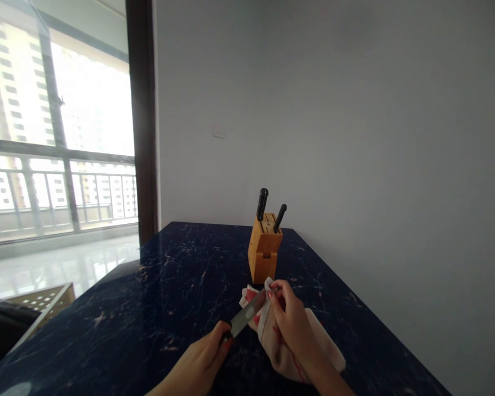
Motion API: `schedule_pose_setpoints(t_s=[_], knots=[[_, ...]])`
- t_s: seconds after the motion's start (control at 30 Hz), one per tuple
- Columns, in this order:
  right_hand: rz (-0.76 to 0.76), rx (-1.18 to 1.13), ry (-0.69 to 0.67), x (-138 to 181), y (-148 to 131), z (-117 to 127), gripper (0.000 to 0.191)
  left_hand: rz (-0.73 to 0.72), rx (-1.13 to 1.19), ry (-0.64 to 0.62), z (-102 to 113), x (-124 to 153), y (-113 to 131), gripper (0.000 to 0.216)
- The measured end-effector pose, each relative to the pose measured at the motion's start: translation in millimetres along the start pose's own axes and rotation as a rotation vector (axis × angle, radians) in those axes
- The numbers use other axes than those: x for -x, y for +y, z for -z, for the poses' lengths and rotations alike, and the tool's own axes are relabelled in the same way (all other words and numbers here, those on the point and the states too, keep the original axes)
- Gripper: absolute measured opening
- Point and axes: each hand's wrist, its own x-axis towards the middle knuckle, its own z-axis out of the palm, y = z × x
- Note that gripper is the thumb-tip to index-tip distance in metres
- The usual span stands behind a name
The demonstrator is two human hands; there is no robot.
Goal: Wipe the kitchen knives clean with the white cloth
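My left hand [208, 355] is closed around the dark handle of a kitchen knife [243, 319], whose broad blade points up and to the right. My right hand [291, 316] pinches a fold of a white cloth with red patches [272, 344] around the far end of the blade, so the knife's tip is hidden. The rest of the cloth hangs down below my right hand, over the table. Just beyond my hands a wooden knife block [264, 256] stands upright, with black-handled knives [262, 203] in its slots.
The dark blue marbled table [181, 275] runs away from me, its right edge near a plain grey wall [375, 137]. At the lower left is a chair with a perforated light frame [45, 302]. A window [91, 110] with a railing lies beyond, left.
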Motion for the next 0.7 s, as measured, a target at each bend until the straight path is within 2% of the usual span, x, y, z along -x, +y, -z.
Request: schedule_pose_setpoints(t_s=[0.2, 0.3, 0.5, 0.7], knots=[[-0.095, 0.068, 0.122, -8.4, 24.2, 4.4, 0.015, -0.004, 0.002, -0.008, 2.6, -0.3, 5.2, 0.019], [-0.130, 0.058, 0.128, -10.2, 34.6, 3.2, 0.015, -0.008, 0.002, -0.009, 2.9, -0.7, 5.5, 0.019], [-0.156, 0.002, 0.072, -7.6, 35.3, -2.6, 0.011, 0.030, 0.025, -0.004, 1.5, -1.8, 1.8, 0.020], [-0.129, 0.016, 0.109, -10.8, 28.2, 5.5, 0.014, 0.000, 0.013, -0.008, 1.7, -1.3, 3.7, 0.020]])
